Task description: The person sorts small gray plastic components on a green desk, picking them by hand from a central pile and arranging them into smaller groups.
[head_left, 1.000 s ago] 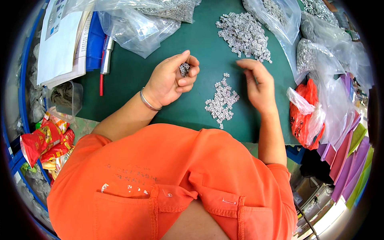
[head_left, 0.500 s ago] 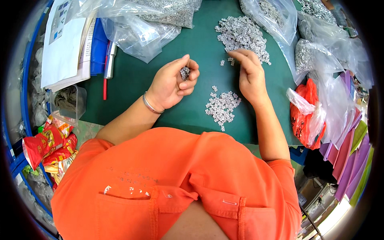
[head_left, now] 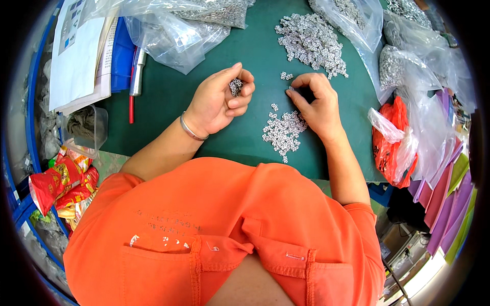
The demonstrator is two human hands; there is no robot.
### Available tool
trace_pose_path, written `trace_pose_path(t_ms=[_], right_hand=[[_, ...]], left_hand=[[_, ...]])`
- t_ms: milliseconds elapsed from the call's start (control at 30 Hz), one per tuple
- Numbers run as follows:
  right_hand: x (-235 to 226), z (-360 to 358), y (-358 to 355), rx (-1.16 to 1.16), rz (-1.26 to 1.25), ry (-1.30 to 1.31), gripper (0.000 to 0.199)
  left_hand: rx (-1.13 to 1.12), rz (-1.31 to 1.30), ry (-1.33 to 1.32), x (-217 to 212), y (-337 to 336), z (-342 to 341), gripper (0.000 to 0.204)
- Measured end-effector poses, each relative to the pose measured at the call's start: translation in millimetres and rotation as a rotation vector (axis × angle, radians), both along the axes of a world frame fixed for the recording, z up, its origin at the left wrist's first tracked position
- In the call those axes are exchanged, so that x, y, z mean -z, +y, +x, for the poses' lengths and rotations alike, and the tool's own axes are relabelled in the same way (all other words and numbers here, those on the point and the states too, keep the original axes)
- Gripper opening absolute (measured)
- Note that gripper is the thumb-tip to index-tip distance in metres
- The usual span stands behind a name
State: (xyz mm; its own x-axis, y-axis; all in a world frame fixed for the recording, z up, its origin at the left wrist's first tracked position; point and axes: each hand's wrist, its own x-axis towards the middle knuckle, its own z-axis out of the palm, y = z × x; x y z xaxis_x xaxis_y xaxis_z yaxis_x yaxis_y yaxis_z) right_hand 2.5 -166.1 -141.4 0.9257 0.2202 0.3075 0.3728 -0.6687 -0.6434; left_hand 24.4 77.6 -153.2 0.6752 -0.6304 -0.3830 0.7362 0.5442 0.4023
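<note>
My left hand point(head_left: 217, 101) is curled, palm up, around a small clump of wavy, S-shaped metal pieces point(head_left: 235, 86). To its right, my right hand point(head_left: 322, 106) has thumb and forefinger pinched together just above the green tabletop; a tiny pale spot shows at the fingertips, too small to name. Beyond those fingertips lie a few loose metal pieces point(head_left: 286, 76). A small heap of the same pieces point(head_left: 282, 133) sits between my hands, closer to me. The larger heap point(head_left: 310, 45) spreads farther away, past my right hand.
Clear plastic bags of metal parts point(head_left: 176, 38) crowd the far left; more bags point(head_left: 403, 66) lie far right. A red plastic bag point(head_left: 390, 145) hangs at the right edge. Papers point(head_left: 76, 61), a red-and-silver tool point(head_left: 136, 76) and a clear tub point(head_left: 87, 127) are at left.
My right hand has drawn slightly nearer to me, and its extended fingers have closed into a pinch. The loose pieces by the big heap have shifted together. My left hand keeps its clump.
</note>
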Motion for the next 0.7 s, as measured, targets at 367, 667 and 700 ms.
trace_pose_path(t_ms=[367, 667, 700], right_hand=[[5, 7, -9, 0.195, 0.261, 0.165, 0.011], [-12, 5, 0, 0.046, -0.063, 0.070, 0.021], [-12, 3, 0, 0.055, -0.059, 0.099, 0.021]], left_hand=[[-0.002, 0.010, 0.003, -3, -1, 0, 0.034], [0.011, 0.015, -0.006, -4, -2, 4, 0.035], [0.012, 0.019, -0.002, -4, -3, 1, 0.035]])
